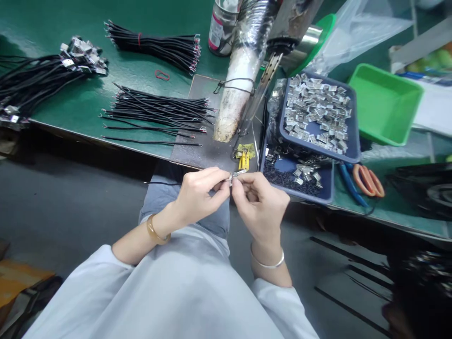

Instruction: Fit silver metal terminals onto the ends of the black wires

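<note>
My left hand (198, 195) and my right hand (261, 205) meet in front of the table edge, both pinched on a small metal connector shell (236, 175) between their fingertips. A thin black wire (160, 183) runs left from the left hand's fingers. Loose black wires (158, 110) lie spread on the green table to the upper left. A blue tray (353, 141) heaped with small metal shells (318, 113) sits just right of my hands, with a second blue tray (326, 190) under it.
A foil-wrapped duct (240, 80) hangs over a dark work plate (197, 150). A banded wire bundle (155, 44), finished cables (42, 75), a green bin (384, 103), orange-handled scissors (367, 181), a jar (222, 26) and a red rubber band (161, 74) lie around.
</note>
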A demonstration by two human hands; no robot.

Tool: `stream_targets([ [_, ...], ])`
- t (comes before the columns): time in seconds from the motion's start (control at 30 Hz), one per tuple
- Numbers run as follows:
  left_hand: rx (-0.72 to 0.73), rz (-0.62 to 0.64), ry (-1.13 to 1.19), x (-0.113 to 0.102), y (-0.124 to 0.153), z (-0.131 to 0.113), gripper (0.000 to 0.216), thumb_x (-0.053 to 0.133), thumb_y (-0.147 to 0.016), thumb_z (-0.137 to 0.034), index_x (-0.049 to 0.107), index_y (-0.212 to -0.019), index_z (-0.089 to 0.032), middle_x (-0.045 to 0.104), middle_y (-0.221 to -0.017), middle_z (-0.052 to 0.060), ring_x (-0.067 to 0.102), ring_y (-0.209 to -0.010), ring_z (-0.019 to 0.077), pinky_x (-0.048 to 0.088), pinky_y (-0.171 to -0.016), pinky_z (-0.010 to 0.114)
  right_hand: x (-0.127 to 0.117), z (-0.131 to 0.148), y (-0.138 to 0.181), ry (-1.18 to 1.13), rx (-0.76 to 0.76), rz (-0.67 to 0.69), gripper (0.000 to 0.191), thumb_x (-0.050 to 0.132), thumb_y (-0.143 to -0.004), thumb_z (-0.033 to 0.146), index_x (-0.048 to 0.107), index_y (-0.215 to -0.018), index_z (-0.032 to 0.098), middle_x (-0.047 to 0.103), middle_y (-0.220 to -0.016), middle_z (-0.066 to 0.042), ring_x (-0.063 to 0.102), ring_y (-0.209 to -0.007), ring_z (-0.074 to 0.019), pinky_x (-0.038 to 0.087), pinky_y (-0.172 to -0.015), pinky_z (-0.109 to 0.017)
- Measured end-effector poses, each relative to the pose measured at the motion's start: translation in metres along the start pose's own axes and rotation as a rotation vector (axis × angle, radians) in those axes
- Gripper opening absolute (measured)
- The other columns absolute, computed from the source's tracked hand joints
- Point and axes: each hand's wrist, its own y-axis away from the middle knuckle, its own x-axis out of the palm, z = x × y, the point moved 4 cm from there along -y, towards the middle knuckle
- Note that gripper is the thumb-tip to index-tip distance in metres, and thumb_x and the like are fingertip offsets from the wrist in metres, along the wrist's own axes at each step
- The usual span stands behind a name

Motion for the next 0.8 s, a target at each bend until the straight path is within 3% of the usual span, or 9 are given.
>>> stream_targets([
  [0.07,-0.122,0.07,0.144,-0.001,0.003,0.005,0.013,0.058,-0.084,-0.008,0.065,-0.074,-0.013,0.055,-0.06,-0.003,0.044,-0.052,0.0051,0.037,-0.05,0.016,-0.009,-0.002,0.002,-0.036,-0.015,-0.103,0.011,0.066,-0.089,0.019,0.065,-0.078,0.022,0.057,-0.057,0.008,0.046,-0.042,-0.0046,0.035,-0.044,-0.018],
  [0.17,-0.439,0.142,0.479,-0.004,0.009,0.019,0.01,0.066,-0.082,-0.018,0.067,-0.074,-0.013,0.056,-0.058,-0.003,0.041,-0.048,0.0047,0.035,-0.046,0.017,-0.041,-0.019,0.0,-0.044,0.065,-0.355,0.015,0.061,-0.094,0.025,0.069,-0.081,0.023,0.058,-0.056,0.007,0.048,-0.043,-0.0072,0.035,-0.046,-0.021],
  [0.2,-0.532,0.154,0.583,-0.005,0.011,0.024,0.013,0.07,-0.081,-0.023,0.068,-0.073,-0.013,0.055,-0.056,-0.003,0.04,-0.047,0.0047,0.033,-0.044,0.017,-0.052,-0.028,-0.002,-0.006,0.112,-0.374,0.019,0.059,-0.095,0.027,0.07,-0.081,0.022,0.055,-0.053,0.006,0.048,-0.043,-0.0081,0.035,-0.047,-0.022],
  [0.3,-0.689,0.177,0.806,-0.006,0.012,0.033,0.029,0.085,-0.07,-0.038,0.069,-0.065,-0.014,0.053,-0.052,-0.004,0.034,-0.044,0.0039,0.028,-0.041,0.019,-0.066,-0.061,-0.018,0.203,0.233,-0.1,0.021,0.064,-0.09,0.031,0.069,-0.072,0.02,0.059,-0.054,0.003,0.052,-0.047,-0.0109,0.036,-0.052,-0.025],
  [0.37,-0.738,0.194,0.889,-0.004,0.008,0.035,0.035,0.09,-0.061,-0.042,0.068,-0.06,-0.014,0.052,-0.05,-0.004,0.03,-0.043,0.003,0.025,-0.04,0.019,-0.067,-0.081,-0.028,0.302,0.262,0.066,0.013,0.07,-0.081,0.025,0.069,-0.069,0.019,0.066,-0.063,0.0,0.053,-0.052,-0.0121,0.037,-0.056,-0.027],
  [0.47,-0.752,0.198,0.918,0.0,0.001,0.035,0.037,0.094,-0.055,-0.042,0.068,-0.057,-0.015,0.053,-0.049,-0.004,0.032,-0.044,0.0028,0.026,-0.041,0.018,-0.06,-0.103,-0.038,0.34,0.303,0.235,0.003,0.073,-0.074,0.019,0.071,-0.072,0.02,0.073,-0.075,-0.002,0.057,-0.059,-0.014,0.039,-0.063,-0.028],
  [0.57,-0.717,0.185,0.903,0.005,-0.003,0.032,0.034,0.094,-0.056,-0.04,0.071,-0.06,-0.015,0.057,-0.052,-0.003,0.039,-0.047,0.0038,0.032,-0.046,0.018,-0.053,-0.109,-0.045,0.352,0.274,0.353,0.006,0.072,-0.074,0.02,0.069,-0.07,0.021,0.071,-0.071,-0.001,0.056,-0.058,-0.0143,0.037,-0.063,-0.028],
  [0.7,-0.733,0.126,0.895,0.008,-0.001,0.034,0.036,0.092,-0.059,-0.042,0.073,-0.069,-0.014,0.054,-0.051,-0.004,0.037,-0.046,0.003,0.029,-0.045,0.018,-0.052,-0.105,-0.047,0.334,0.241,0.428,0.011,0.069,-0.073,0.018,0.064,-0.064,0.021,0.064,-0.06,0.001,0.05,-0.052,-0.0126,0.034,-0.06,-0.028],
  [0.8,-0.724,0.093,0.848,0.012,0.001,0.032,0.035,0.087,-0.064,-0.044,0.07,-0.07,-0.013,0.048,-0.047,-0.005,0.035,-0.044,0.0037,0.026,-0.043,0.019,-0.059,-0.096,-0.044,0.253,0.289,0.206,0.009,0.068,-0.072,0.017,0.063,-0.066,0.021,0.065,-0.063,0.002,0.052,-0.053,-0.0119,0.036,-0.058,-0.027],
])
